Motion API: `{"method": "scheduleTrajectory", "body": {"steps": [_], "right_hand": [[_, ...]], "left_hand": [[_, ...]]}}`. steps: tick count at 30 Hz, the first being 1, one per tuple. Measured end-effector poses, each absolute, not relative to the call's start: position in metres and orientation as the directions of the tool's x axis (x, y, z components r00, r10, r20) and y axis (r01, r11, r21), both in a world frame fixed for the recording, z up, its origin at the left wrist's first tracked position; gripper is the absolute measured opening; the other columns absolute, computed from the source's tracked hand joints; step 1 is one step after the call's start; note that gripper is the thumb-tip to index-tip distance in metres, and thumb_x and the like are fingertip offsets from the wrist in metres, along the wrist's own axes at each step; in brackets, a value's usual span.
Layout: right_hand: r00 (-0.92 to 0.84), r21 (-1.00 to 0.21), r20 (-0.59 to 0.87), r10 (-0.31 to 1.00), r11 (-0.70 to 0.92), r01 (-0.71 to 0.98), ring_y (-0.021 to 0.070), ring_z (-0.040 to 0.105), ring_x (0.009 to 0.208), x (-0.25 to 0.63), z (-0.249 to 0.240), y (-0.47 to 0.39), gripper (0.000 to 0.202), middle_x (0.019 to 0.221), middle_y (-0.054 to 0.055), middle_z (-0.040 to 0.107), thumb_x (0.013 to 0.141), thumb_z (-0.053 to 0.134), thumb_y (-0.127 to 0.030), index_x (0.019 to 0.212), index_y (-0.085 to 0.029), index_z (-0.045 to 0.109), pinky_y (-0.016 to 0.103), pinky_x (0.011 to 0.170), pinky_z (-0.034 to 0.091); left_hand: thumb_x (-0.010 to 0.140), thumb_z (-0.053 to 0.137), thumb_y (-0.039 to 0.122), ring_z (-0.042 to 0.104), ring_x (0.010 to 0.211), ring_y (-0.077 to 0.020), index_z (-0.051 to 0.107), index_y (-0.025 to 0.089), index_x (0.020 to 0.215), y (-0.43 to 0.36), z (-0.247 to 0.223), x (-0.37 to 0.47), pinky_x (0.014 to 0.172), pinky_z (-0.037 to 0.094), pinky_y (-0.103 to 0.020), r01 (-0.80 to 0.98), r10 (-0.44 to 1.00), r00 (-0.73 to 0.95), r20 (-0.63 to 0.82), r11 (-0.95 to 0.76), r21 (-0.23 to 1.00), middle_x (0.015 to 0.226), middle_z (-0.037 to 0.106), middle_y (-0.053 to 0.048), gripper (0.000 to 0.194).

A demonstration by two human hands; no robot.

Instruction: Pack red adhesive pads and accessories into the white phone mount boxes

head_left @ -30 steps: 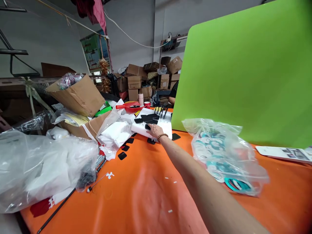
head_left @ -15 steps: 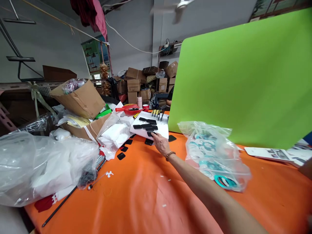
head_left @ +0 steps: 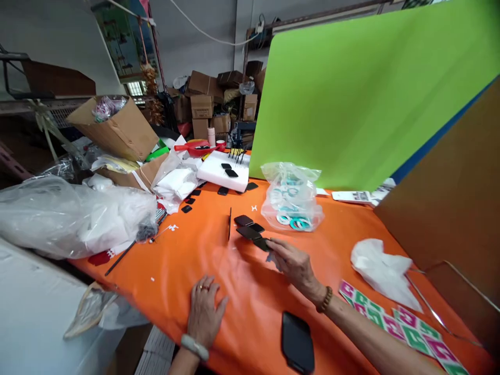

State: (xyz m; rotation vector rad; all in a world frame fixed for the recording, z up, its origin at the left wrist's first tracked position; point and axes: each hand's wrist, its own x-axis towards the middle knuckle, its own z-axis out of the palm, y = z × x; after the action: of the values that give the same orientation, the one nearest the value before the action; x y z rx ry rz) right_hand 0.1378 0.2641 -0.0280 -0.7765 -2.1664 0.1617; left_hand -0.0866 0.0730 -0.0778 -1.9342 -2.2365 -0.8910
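Note:
My right hand [head_left: 291, 263], with a beaded bracelet, grips flat black rounded-square pieces [head_left: 249, 233] by one end. They fan out above the orange tabletop, overlapping, and I cannot tell how they are joined. Just left of them a thin black piece [head_left: 229, 224] shows edge-on. My left hand [head_left: 205, 310], with a ring and a pale bangle, rests palm down on the tabletop, fingers stretched out and holding nothing. Farther back, black pieces [head_left: 231, 173] lie on a white foam block [head_left: 213, 171], with more scattered beside it.
A clear bag [head_left: 291, 195] of teal and white rings lies behind my right hand. A black phone [head_left: 297, 341] is near the front edge. Pink and green printed cards [head_left: 398, 325] and white plastic [head_left: 380, 268] lie right. A green board [head_left: 344, 99] stands behind; plastic bags [head_left: 78, 213] crowd the left.
My right hand has come back from the foam block toward me, bringing black pieces with it. Fewer pieces lie on the block. My left hand has entered the view, which has tilted down.

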Motion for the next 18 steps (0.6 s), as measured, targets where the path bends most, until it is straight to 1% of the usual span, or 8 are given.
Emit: {"method": "scheduleTrajectory", "body": {"steps": [3, 5, 7, 9, 12, 13, 16, 18], "right_hand": [[-0.618, -0.185, 0.607, 0.5, 0.845, 0.503, 0.02, 0.07, 0.089, 0.177, -0.043, 0.224, 0.033, 0.113, 0.012, 0.068, 0.089, 0.043, -0.01, 0.111, -0.02, 0.066, 0.028, 0.071, 0.058], [-0.663, -0.131, 0.551, 0.507, 0.837, 0.531, 0.0207, 0.069, 0.094, 0.2, -0.049, 0.209, 0.035, 0.115, 0.011, 0.068, 0.088, 0.041, -0.008, 0.111, -0.019, 0.065, 0.028, 0.072, 0.058], [-0.664, -0.11, 0.519, 0.537, 0.813, 0.571, 0.0202, 0.07, 0.092, 0.222, -0.051, 0.201, 0.036, 0.114, 0.011, 0.068, 0.089, 0.04, -0.008, 0.112, -0.019, 0.065, 0.029, 0.072, 0.058], [-0.64, -0.086, 0.523, 0.562, 0.782, 0.617, 0.0204, 0.07, 0.091, 0.243, -0.052, 0.196, 0.034, 0.114, 0.011, 0.068, 0.09, 0.041, -0.01, 0.111, -0.019, 0.066, 0.03, 0.073, 0.058], [-0.621, -0.052, 0.517, 0.589, 0.746, 0.664, 0.0204, 0.069, 0.093, 0.27, -0.054, 0.18, 0.034, 0.113, 0.011, 0.068, 0.09, 0.04, -0.011, 0.11, -0.019, 0.066, 0.03, 0.074, 0.058], [-0.62, -0.041, 0.507, 0.598, 0.736, 0.676, 0.0202, 0.069, 0.092, 0.277, -0.055, 0.172, 0.034, 0.112, 0.011, 0.068, 0.09, 0.039, -0.01, 0.11, -0.018, 0.066, 0.029, 0.073, 0.058], [-0.609, -0.008, 0.485, 0.627, 0.7, 0.714, 0.0208, 0.07, 0.089, 0.29, -0.057, 0.147, 0.036, 0.11, 0.012, 0.069, 0.09, 0.037, -0.011, 0.109, -0.018, 0.067, 0.029, 0.069, 0.058], [-0.594, -0.004, 0.451, 0.666, 0.668, 0.745, 0.0217, 0.07, 0.087, 0.293, -0.057, 0.135, 0.038, 0.109, 0.012, 0.07, 0.089, 0.037, -0.011, 0.11, -0.019, 0.067, 0.028, 0.065, 0.059]], "left_hand": [[0.085, 0.057, 0.031, 0.052, 0.119, -0.0273, 0.061, 0.019, 0.098, 0.072, -0.07, -0.087, 0.101, 0.04, -0.048, 0.894, 0.91, -0.237, 0.34, 0.068, 0.442, 0.118, 0.063, -0.011, 0.018], [0.084, 0.057, 0.028, 0.054, 0.116, -0.0272, 0.062, 0.019, 0.095, 0.074, -0.066, -0.091, 0.1, 0.041, -0.048, 0.87, 0.918, -0.262, 0.299, 0.09, 0.484, 0.116, 0.064, -0.011, 0.015], [0.084, 0.056, 0.026, 0.058, 0.11, -0.0253, 0.061, 0.019, 0.098, 0.081, -0.058, -0.095, 0.098, 0.044, -0.044, 0.84, 0.93, -0.274, 0.244, 0.108, 0.531, 0.112, 0.065, -0.01, 0.016], [0.086, 0.052, 0.026, 0.06, 0.106, -0.0232, 0.059, 0.017, 0.105, 0.096, -0.046, -0.099, 0.095, 0.045, -0.039, 0.81, 0.944, -0.289, 0.161, 0.151, 0.567, 0.108, 0.065, -0.011, 0.022], [0.088, 0.05, 0.032, 0.058, 0.11, -0.022, 0.054, 0.013, 0.116, 0.132, -0.024, -0.1, 0.095, 0.044, -0.033, 0.774, 0.936, -0.351, -0.013, 0.298, 0.558, 0.113, 0.062, -0.014, 0.034], [0.088, 0.051, 0.035, 0.057, 0.111, -0.0224, 0.052, 0.012, 0.118, 0.146, -0.018, -0.098, 0.096, 0.043, -0.032, 0.772, 0.933, -0.358, -0.039, 0.319, 0.55, 0.116, 0.06, -0.016, 0.039], [0.081, 0.059, 0.046, 0.052, 0.118, -0.0273, 0.051, 0.01, 0.12, 0.188, -0.008, -0.083, 0.098, 0.04, -0.034, 0.779, 0.934, -0.35, -0.074, 0.334, 0.53, 0.122, 0.056, -0.02, 0.054], [0.07, 0.069, 0.049, 0.051, 0.12, -0.0312, 0.054, 0.011, 0.115, 0.21, -0.007, -0.066, 0.098, 0.039, -0.036, 0.785, 0.937, -0.331, -0.107, 0.337, 0.519, 0.124, 0.055, -0.02, 0.061]]}}
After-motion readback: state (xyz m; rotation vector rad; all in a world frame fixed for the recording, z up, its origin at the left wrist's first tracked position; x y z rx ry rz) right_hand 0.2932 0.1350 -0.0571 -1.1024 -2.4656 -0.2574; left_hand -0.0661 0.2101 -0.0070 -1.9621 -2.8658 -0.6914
